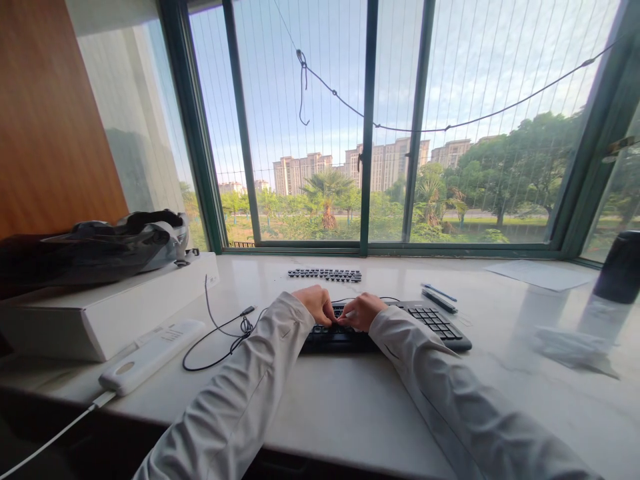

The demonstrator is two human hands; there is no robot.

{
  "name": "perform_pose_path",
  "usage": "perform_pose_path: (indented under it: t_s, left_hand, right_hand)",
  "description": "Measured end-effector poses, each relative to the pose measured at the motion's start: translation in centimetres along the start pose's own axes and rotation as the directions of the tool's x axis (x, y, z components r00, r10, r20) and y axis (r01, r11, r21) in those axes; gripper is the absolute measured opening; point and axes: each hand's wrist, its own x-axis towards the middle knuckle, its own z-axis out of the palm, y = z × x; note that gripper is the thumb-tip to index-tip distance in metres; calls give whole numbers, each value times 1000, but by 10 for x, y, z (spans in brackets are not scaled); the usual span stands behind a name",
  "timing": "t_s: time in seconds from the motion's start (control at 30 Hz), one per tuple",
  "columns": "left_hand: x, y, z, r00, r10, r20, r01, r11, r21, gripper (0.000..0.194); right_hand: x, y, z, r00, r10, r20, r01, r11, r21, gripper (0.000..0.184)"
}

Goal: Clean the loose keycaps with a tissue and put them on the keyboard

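Observation:
A black keyboard (436, 323) lies on the white marble-like counter, partly covered by my hands and sleeves. Over its middle, my left hand (316, 304) is closed, with thumb and fingers pinched down at the keys. My right hand (363, 311) meets it from the other side, its fingers also pinched together. The fingertips of both hands nearly touch, and whatever they hold is hidden or too small to name. Behind the keyboard, loose black keycaps (325, 275) stand in neat rows.
Left of the keyboard lies a coiled black cable (235, 343). A white power strip (150, 357) and a white box (90, 320) are farther left. Pen-like tools (439, 298), a clear plastic bag (575, 350), paper (537, 273) and a black cylinder (620, 270) lie right. Windows stand behind.

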Motion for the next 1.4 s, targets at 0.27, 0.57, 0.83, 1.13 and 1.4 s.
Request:
perform_pose_path:
  t_s: [0.27, 0.57, 0.83, 1.13, 1.4]
  left_hand:
    - [1, 16, 1, 999, -33, -18, 36, 971, 238, 31]
    - [-2, 19, -3, 999, -36, -16, 39, 960, 278, 33]
    - [-2, 26, -3, 994, -107, -9, 106, 958, 266, 33]
    - [-5, 40, -1, 971, -234, -54, 240, 935, 262, 30]
    - [2, 48, 4, 987, -138, -79, 158, 897, 414, 32]
  right_hand:
    - [-3, -8, -7, 1000, -22, 15, 23, 997, -78, 23]
    - [8, 5, 5, 996, 73, 53, -83, 970, 227, 28]
    - [5, 0, 1, 995, 96, 25, -98, 987, 126, 26]
    - [-9, -25, -16, 996, -55, 72, 67, 982, -179, 21]
    - [-6, -32, -14, 995, -25, 102, 44, 981, -191, 19]
